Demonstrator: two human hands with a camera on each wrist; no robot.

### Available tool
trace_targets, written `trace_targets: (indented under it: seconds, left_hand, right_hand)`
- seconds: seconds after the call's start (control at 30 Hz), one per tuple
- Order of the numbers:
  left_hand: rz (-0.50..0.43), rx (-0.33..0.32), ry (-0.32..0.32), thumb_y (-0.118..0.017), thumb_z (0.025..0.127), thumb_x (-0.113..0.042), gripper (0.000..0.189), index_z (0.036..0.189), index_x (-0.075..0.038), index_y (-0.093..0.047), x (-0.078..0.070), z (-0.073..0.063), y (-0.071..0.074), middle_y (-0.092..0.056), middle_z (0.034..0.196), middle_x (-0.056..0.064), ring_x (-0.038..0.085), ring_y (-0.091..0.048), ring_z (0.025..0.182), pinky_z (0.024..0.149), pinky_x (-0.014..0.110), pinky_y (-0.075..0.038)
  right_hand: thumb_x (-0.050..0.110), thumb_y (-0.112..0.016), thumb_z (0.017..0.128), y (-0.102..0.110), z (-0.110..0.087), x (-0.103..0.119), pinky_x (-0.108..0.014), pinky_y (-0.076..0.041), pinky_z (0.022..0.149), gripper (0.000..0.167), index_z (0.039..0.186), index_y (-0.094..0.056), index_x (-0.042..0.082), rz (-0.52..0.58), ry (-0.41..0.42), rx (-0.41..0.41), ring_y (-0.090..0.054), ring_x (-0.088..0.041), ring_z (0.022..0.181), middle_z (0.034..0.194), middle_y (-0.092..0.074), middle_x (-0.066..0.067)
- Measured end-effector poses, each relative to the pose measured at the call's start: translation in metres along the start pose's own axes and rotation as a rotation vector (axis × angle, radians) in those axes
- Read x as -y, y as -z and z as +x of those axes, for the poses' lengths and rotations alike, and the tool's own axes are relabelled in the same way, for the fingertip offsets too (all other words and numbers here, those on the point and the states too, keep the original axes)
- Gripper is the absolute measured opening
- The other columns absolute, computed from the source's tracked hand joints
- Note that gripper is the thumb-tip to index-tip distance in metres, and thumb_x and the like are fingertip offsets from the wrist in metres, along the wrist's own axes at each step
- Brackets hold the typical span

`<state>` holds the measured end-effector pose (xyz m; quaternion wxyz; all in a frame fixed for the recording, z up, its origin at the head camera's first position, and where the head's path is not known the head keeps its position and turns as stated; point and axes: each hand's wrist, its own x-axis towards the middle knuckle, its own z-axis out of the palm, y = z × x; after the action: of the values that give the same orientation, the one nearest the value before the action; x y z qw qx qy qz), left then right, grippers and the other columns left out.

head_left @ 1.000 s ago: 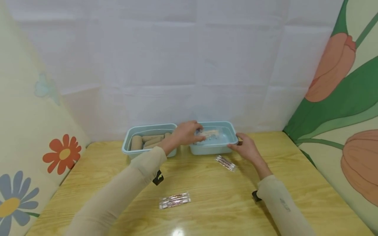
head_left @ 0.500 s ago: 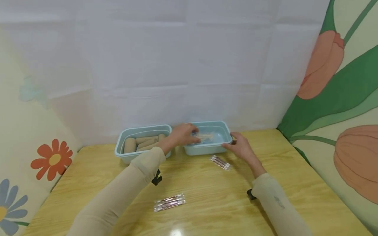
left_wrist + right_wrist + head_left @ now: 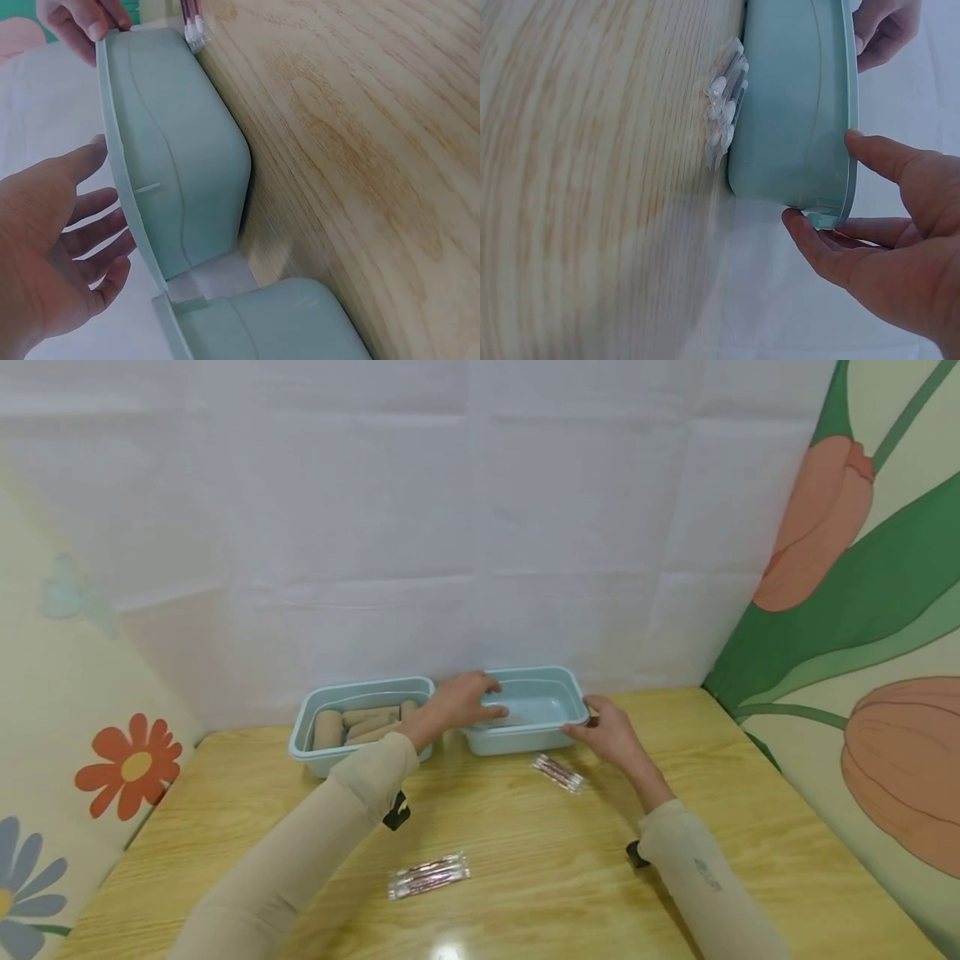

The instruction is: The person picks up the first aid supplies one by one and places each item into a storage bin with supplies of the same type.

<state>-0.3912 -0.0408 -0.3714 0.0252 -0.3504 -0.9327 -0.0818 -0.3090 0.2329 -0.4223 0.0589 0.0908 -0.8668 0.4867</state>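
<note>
My right hand (image 3: 611, 728) grips the right end of a light blue plastic tub (image 3: 525, 742), thumb on the rim and fingers at the end wall in the right wrist view. At the tub's left end, my left hand (image 3: 463, 700) reaches over the rim with its fingers spread and loosely bent. In the left wrist view the left hand's fingers (image 3: 97, 232) pass behind the rim, their tips partly hidden. A bit of clear wrapping (image 3: 515, 721) shows inside the tub beside the left thumb.
A second light blue tub (image 3: 315, 764) with several tan rolls (image 3: 369, 724) stands to the left. Clear packets of dark red, white-tipped swabs lie on the wooden table (image 3: 525, 860): one packet (image 3: 558, 773) before the right tub, another packet (image 3: 429, 875) nearer me. A white sheet (image 3: 360, 510) hangs behind.
The clear packet with pale sticks, visible in the right tub beside the left hand before, has dropped mostly out of sight by that hand. The head view has shifted slightly; the right hand keeps its grip.
</note>
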Motion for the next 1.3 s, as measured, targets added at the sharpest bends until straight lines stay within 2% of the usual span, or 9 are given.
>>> trace_targets:
  seconds: [0.23, 0.33, 0.47, 0.57, 0.7, 0.83, 1.03, 1.17, 1.3]
  left_hand:
    - [-0.017, -0.053, -0.04, -0.065, 0.101, -0.04, 0.048, 0.132, -0.003, -0.065, -0.011, -0.012, 0.006, -0.065, 0.123, 0.011, 0.026, -0.063, 0.111, 0.093, 0.042, -0.051]
    - [-0.02, -0.089, -0.065, -0.065, 0.102, -0.038, 0.045, 0.13, -0.003, -0.066, -0.019, -0.016, 0.008, -0.067, 0.122, 0.011, 0.025, -0.063, 0.109, 0.092, 0.041, -0.052]
    - [-0.046, -0.105, -0.117, -0.062, 0.103, -0.037, 0.042, 0.13, -0.004, -0.066, -0.032, -0.019, 0.007, -0.067, 0.123, 0.011, 0.025, -0.063, 0.11, 0.09, 0.041, -0.053]
    - [-0.059, -0.107, -0.128, -0.061, 0.104, -0.036, 0.04, 0.13, -0.006, -0.066, -0.038, -0.023, 0.003, -0.065, 0.122, 0.01, 0.025, -0.063, 0.108, 0.086, 0.04, -0.053]
    - [-0.065, -0.151, -0.135, -0.062, 0.104, -0.034, 0.035, 0.127, -0.008, -0.067, -0.045, -0.029, -0.004, -0.065, 0.118, 0.007, 0.023, -0.063, 0.104, 0.083, 0.038, -0.054]
    - [-0.141, -0.174, -0.194, -0.064, 0.103, -0.028, 0.031, 0.124, -0.006, -0.068, -0.053, -0.035, -0.011, -0.066, 0.116, 0.009, 0.024, -0.063, 0.105, 0.085, 0.038, -0.053]
    - [-0.19, -0.141, -0.269, -0.067, 0.101, -0.021, 0.028, 0.124, -0.004, -0.068, -0.067, -0.04, -0.019, -0.067, 0.119, 0.009, 0.025, -0.064, 0.107, 0.09, 0.038, -0.052]
    - [-0.186, -0.082, -0.269, -0.067, 0.101, -0.022, 0.029, 0.126, -0.006, -0.068, -0.072, -0.046, -0.023, -0.066, 0.121, 0.006, 0.024, -0.063, 0.111, 0.093, 0.037, -0.051]
    - [-0.155, -0.059, -0.26, -0.068, 0.101, -0.024, 0.032, 0.128, -0.007, -0.068, -0.071, -0.058, -0.028, -0.066, 0.124, 0.005, 0.021, -0.063, 0.112, 0.095, 0.036, -0.05]
  right_hand:
    - [0.015, -0.075, 0.095, 0.003, 0.0, -0.001, -0.043, -0.057, 0.086, 0.059, 0.144, -0.049, -0.007, 0.009, -0.005, 0.014, -0.061, -0.043, 0.115, 0.138, -0.052, -0.028]
    - [0.016, -0.074, 0.096, 0.006, -0.001, -0.005, -0.043, -0.057, 0.086, 0.06, 0.145, -0.048, -0.007, 0.004, -0.002, 0.026, -0.061, -0.043, 0.116, 0.139, -0.05, -0.029]
    - [0.014, -0.075, 0.095, 0.012, -0.002, -0.01, -0.043, -0.057, 0.085, 0.058, 0.143, -0.05, -0.007, -0.014, -0.008, -0.002, -0.062, -0.043, 0.114, 0.138, -0.051, -0.029]
    - [0.012, -0.075, 0.095, 0.014, 0.0, -0.013, -0.043, -0.057, 0.085, 0.056, 0.141, -0.051, -0.008, -0.023, 0.001, -0.014, -0.062, -0.044, 0.114, 0.138, -0.052, -0.029]
    - [0.012, -0.075, 0.095, 0.011, 0.005, -0.015, -0.043, -0.057, 0.086, 0.055, 0.14, -0.051, -0.009, -0.019, 0.018, -0.005, -0.062, -0.045, 0.113, 0.139, -0.051, -0.031]
    - [0.012, -0.076, 0.094, 0.009, 0.005, -0.016, -0.043, -0.057, 0.085, 0.057, 0.141, -0.052, -0.008, -0.024, 0.002, -0.011, -0.063, -0.044, 0.112, 0.14, -0.051, -0.03]
    - [0.017, -0.076, 0.094, 0.009, 0.007, -0.018, -0.044, -0.057, 0.086, 0.06, 0.143, -0.051, -0.007, -0.021, -0.01, -0.008, -0.062, -0.044, 0.114, 0.142, -0.049, -0.029]
    - [0.018, -0.077, 0.094, 0.01, 0.01, -0.019, -0.045, -0.056, 0.088, 0.063, 0.144, -0.049, -0.007, -0.042, -0.013, -0.011, -0.061, -0.044, 0.115, 0.144, -0.048, -0.029]
    - [0.018, -0.077, 0.094, 0.012, 0.013, -0.018, -0.046, -0.055, 0.088, 0.065, 0.146, -0.047, -0.007, -0.058, -0.017, -0.015, -0.061, -0.044, 0.116, 0.144, -0.048, -0.03]
